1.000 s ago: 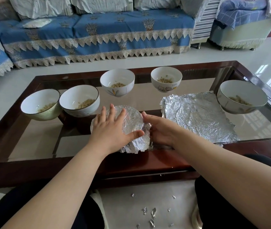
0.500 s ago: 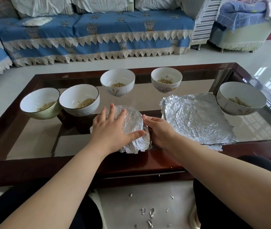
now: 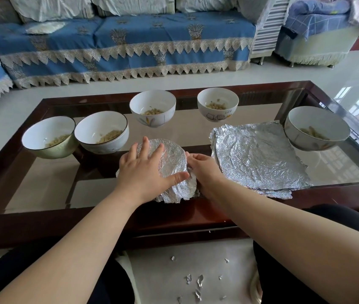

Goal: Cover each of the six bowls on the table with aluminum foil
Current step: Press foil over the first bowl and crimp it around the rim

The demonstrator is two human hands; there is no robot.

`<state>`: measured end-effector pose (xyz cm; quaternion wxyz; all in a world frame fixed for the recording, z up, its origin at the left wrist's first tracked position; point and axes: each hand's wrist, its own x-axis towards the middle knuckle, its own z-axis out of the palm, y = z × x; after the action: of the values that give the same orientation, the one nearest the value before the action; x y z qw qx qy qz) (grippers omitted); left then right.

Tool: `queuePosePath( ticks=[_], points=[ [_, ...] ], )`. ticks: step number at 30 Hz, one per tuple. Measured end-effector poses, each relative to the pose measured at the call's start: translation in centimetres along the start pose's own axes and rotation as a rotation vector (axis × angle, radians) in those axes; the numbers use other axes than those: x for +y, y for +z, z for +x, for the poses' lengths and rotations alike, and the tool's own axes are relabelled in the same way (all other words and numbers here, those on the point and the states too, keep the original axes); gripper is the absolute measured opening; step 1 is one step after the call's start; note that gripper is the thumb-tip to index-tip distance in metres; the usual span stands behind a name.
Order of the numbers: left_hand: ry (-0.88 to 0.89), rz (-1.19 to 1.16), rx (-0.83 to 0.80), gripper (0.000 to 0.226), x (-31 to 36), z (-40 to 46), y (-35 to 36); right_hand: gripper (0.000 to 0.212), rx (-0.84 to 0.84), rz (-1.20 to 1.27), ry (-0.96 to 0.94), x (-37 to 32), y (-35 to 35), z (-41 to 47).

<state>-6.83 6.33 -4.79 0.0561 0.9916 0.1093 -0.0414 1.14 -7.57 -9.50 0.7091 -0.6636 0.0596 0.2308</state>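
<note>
Foil-covered bowl [image 3: 174, 159] on glass table [image 3: 42, 185]; left hand [image 3: 143, 172] spread flat; right hand [image 3: 202, 170] pinching foil.

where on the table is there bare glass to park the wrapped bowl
Bare glass lies at near left, in front of the two left bowls, and between the two far bowls. Right side is crowded: foil sheets reach the right bowl.

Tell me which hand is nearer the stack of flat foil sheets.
Right. The right hand presses the covered bowl's right side, just left of the foil sheets. The left hand lies flat on the bowl's top, farther away.
</note>
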Motion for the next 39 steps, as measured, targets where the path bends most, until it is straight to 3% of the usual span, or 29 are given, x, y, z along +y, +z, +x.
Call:
queuePosePath(
  ticks=[7,13,19,27,33,39],
  points=[
    [0.0,0.006,0.02,0.128,0.0,0.0,0.2,0.017,0.043,-0.021,-0.024,-0.2,0.3,0.2],
    [-0.04,0.006,0.066,0.127,0.6,0.2,0.4,0.012,0.172,-0.222,-0.218,-1.0,-0.6,-0.2],
    [-0.149,-0.033,0.062,0.124,2.3,0.8,0.2,0.025,0.051,-0.335,-0.32,-2.0,-1.2,-2.1],
    [-0.159,-0.027,0.034,0.121,2.8,1.1,0.1,0.014,-0.154,-0.087,-0.075,-2.3,-1.8,-1.4],
    [-0.154,-0.03,0.034,0.119,2.7,1.2,0.2,0.017,-0.343,0.265,0.055,-2.7,-2.3,-1.7],
    [-0.15,-0.025,0.039,0.12,2.7,1.2,0.2,0.015,-0.342,0.336,0.116,-2.4,-2.2,-1.2]
  ],
)
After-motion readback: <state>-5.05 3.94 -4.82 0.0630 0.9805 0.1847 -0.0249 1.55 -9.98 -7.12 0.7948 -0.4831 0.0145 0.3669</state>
